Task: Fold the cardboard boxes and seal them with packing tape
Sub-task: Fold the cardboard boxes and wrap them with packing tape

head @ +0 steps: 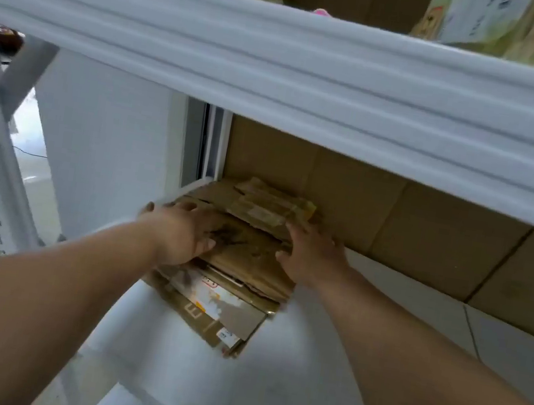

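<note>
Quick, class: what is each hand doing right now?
Left hand: open, resting flat on the flattened cardboard boxes.
Right hand: grip on the stack's right edge cannot be told.

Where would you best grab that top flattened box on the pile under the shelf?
Probably by its two opposite side edges, reaching in from the front under the shelf beam. The top flattened box lies flat on the stack, so only its edges give purchase; the left hand and right hand already sit there.
</note>
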The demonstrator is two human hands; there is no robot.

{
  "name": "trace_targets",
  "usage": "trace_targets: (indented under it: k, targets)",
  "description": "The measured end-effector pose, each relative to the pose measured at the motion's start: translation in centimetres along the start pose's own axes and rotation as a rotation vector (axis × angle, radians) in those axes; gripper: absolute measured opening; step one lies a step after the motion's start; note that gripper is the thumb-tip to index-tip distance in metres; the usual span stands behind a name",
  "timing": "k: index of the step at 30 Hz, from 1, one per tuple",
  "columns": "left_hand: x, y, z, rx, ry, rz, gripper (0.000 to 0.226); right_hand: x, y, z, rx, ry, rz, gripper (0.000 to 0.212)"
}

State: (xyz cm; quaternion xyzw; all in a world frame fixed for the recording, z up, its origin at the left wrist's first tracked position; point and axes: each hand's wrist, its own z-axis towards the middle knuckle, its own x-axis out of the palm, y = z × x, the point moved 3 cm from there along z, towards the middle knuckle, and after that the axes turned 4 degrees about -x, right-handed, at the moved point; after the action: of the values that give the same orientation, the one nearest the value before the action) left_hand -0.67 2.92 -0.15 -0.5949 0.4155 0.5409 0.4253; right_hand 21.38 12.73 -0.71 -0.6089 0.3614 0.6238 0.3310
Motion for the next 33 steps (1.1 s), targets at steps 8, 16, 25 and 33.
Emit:
trace_targets:
  k: [8, 16, 25, 33]
  targets:
    - [-0.2, 0.2, 4.2, 0.116, 0.052, -0.036, 0.064, 0.5, 0.9, 2.8, 0.074, 0.045, -0.017, 0.057]
    - [-0.6, 0.0, 6.5, 0.285, -0.061, -0.027, 0.069, -0.2, 1.7, 1.8, 0.169, -0.250, -0.086, 0.032]
    - [-4.1, -4.5, 5.3, 0.493, -0.635, 0.040, 0.041, -3.5, 0.5, -2.1, 0.121, -0.564, 0.123, 0.044]
    - [-3.0, -9.9, 1.1, 0.490, -0.355, 0.061, 0.045, -5.6, -1.2, -8.5, 0.019, -0.668, 0.226, 0.032]
